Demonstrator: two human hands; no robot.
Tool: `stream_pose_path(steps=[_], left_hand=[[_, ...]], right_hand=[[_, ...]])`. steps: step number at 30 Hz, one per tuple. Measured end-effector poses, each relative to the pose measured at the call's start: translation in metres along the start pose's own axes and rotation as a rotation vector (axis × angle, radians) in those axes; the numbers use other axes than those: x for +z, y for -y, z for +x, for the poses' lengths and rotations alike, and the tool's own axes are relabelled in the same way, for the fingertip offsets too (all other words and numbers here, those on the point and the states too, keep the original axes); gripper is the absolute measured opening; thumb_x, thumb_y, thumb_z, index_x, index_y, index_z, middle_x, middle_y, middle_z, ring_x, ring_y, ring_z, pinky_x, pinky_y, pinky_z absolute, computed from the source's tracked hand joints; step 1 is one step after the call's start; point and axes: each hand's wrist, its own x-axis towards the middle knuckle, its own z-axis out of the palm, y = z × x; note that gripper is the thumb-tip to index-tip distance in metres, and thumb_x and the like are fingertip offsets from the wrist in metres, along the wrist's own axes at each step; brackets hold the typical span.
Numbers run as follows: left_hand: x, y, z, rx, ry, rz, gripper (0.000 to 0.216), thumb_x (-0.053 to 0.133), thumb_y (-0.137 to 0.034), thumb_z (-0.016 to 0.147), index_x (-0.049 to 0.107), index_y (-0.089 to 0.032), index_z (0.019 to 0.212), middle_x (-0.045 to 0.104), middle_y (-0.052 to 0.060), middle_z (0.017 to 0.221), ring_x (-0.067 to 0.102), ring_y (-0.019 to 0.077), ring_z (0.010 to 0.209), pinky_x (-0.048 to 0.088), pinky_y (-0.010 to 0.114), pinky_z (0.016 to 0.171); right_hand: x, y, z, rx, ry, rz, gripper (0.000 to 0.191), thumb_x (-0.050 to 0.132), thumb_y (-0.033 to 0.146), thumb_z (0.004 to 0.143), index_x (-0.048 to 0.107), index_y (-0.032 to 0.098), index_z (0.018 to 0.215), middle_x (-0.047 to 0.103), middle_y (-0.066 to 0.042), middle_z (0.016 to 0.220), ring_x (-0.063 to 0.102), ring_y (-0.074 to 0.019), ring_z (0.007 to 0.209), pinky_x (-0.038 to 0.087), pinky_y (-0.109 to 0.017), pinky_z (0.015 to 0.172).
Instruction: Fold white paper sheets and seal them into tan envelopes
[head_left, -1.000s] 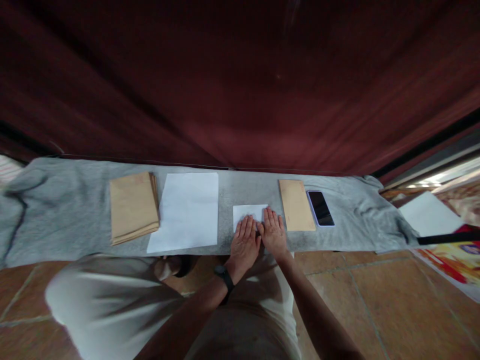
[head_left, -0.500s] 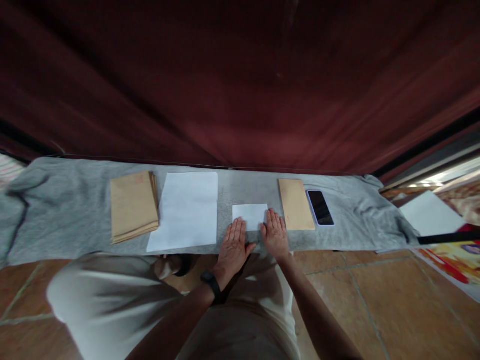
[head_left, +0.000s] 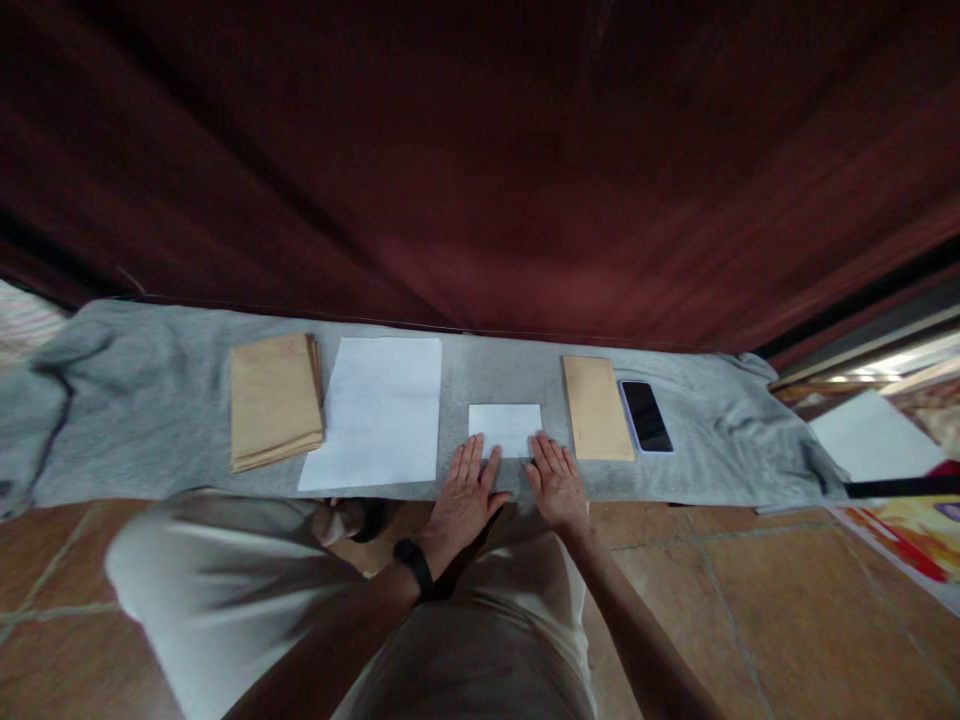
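Note:
A small white folded paper point(head_left: 504, 425) lies flat on the grey cloth point(head_left: 499, 375), between my two hands. My left hand point(head_left: 463, 492), with a black band on its wrist, rests open with its fingertips on the paper's lower left corner. My right hand point(head_left: 556, 485) lies open and flat, its fingertips at the paper's lower right corner. To the right of it is a single brown envelope point(head_left: 598, 408). White sheets of paper point(head_left: 379, 410) lie to the left of my left hand.
A stack of brown envelopes point(head_left: 274, 400) sits on the cloth's left part. Beyond the single envelope lies a phone point(head_left: 646, 417). A dark red fabric point(head_left: 480, 200) rises along the cloth's far edge. Another white sheet point(head_left: 874, 437) is at the far right.
Both hands have slid slightly toward me along the folded paper, uncovering more of it. The whole view has shifted a little. Neither hand has taken hold of anything.

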Motion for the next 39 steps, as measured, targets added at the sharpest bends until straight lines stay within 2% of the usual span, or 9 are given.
stream_pose_path(steps=[3, 9, 16, 21, 26, 30, 34, 36, 39], left_hand=[[0.001, 0.0, -0.001, 0.008, -0.001, 0.014, 0.081, 0.06, -0.05, 0.092, 0.03, -0.013, 0.157, 0.018, 0.025, 0.166, 0.019, 0.036, 0.154, 0.025, 0.053, 0.124], [-0.002, 0.002, 0.002, 0.041, 0.05, -0.001, 0.078, 0.064, -0.052, 0.09, 0.036, -0.019, 0.155, 0.015, 0.022, 0.167, 0.019, 0.0381, 0.154, 0.023, 0.054, 0.124], [-0.001, 0.001, 0.002, 0.027, 0.077, 0.014, 0.084, 0.063, -0.052, 0.09, 0.026, -0.023, 0.16, 0.013, 0.02, 0.168, 0.016, 0.0383, 0.154, 0.023, 0.055, 0.123], [-0.003, 0.001, 0.002, 0.02, 0.096, 0.019, 0.084, 0.062, -0.05, 0.091, 0.023, -0.023, 0.16, 0.011, 0.018, 0.169, 0.017, 0.0379, 0.154, 0.023, 0.055, 0.123], [-0.007, 0.0, 0.002, 0.029, 0.109, 0.021, 0.086, 0.06, -0.055, 0.091, 0.023, -0.02, 0.161, 0.012, 0.023, 0.167, 0.015, 0.0387, 0.154, 0.02, 0.054, 0.124], [-0.008, -0.001, 0.003, 0.027, 0.117, 0.02, 0.085, 0.06, -0.054, 0.092, 0.024, -0.02, 0.16, 0.013, 0.023, 0.167, 0.015, 0.0384, 0.154, 0.02, 0.055, 0.124], [-0.008, -0.001, 0.003, 0.032, 0.109, 0.016, 0.083, 0.06, -0.053, 0.092, 0.025, -0.02, 0.16, 0.015, 0.023, 0.167, 0.015, 0.0383, 0.154, 0.021, 0.055, 0.124], [-0.008, -0.001, 0.003, 0.031, 0.105, 0.015, 0.083, 0.06, -0.052, 0.092, 0.026, -0.019, 0.16, 0.015, 0.023, 0.167, 0.015, 0.0381, 0.154, 0.021, 0.054, 0.124], [-0.008, -0.001, 0.002, 0.025, 0.088, 0.002, 0.082, 0.063, -0.048, 0.091, 0.027, -0.019, 0.159, 0.015, 0.023, 0.167, 0.016, 0.0376, 0.154, 0.021, 0.054, 0.124]], right_hand=[[-0.001, 0.003, 0.013, 0.028, -0.021, 0.026, 0.049, 0.034, 0.032, 0.107, 0.047, 0.012, 0.15, 0.048, -0.013, 0.155, 0.037, -0.0278, 0.147, 0.028, -0.049, 0.121], [0.008, 0.024, 0.05, -0.068, 0.034, 0.109, 0.048, 0.034, 0.031, 0.106, 0.047, 0.017, 0.151, 0.041, -0.011, 0.159, 0.036, -0.0273, 0.148, 0.028, -0.049, 0.121], [0.022, 0.009, 0.065, -0.038, -0.028, 0.069, 0.052, 0.036, 0.035, 0.106, 0.042, 0.014, 0.153, 0.037, -0.016, 0.161, 0.032, -0.0306, 0.149, 0.027, -0.054, 0.119], [0.028, -0.002, 0.068, 0.011, -0.064, 0.062, 0.057, 0.035, 0.041, 0.107, 0.039, 0.008, 0.154, 0.038, -0.02, 0.159, 0.033, -0.0297, 0.148, 0.029, -0.052, 0.119], [0.03, -0.01, 0.069, 0.076, -0.12, 0.053, 0.063, 0.033, 0.044, 0.107, 0.036, 0.003, 0.154, 0.038, -0.024, 0.158, 0.034, -0.0307, 0.148, 0.032, -0.052, 0.118], [0.029, -0.009, 0.064, 0.112, -0.139, 0.054, 0.063, 0.031, 0.044, 0.107, 0.036, 0.001, 0.153, 0.037, -0.026, 0.158, 0.031, -0.0331, 0.149, 0.033, -0.055, 0.117], [0.024, -0.002, 0.05, 0.145, -0.168, 0.053, 0.063, 0.031, 0.04, 0.107, 0.029, 0.002, 0.157, 0.031, -0.025, 0.161, 0.026, -0.0341, 0.151, 0.03, -0.057, 0.118], [0.019, 0.002, 0.041, 0.107, -0.166, 0.066, 0.06, 0.032, 0.037, 0.107, 0.026, 0.007, 0.159, 0.028, -0.021, 0.164, 0.024, -0.0328, 0.152, 0.029, -0.057, 0.119], [0.013, 0.007, 0.029, -0.045, -0.071, 0.094, 0.055, 0.035, 0.035, 0.106, 0.032, 0.014, 0.157, 0.032, -0.016, 0.163, 0.028, -0.0283, 0.152, 0.029, -0.054, 0.12]])
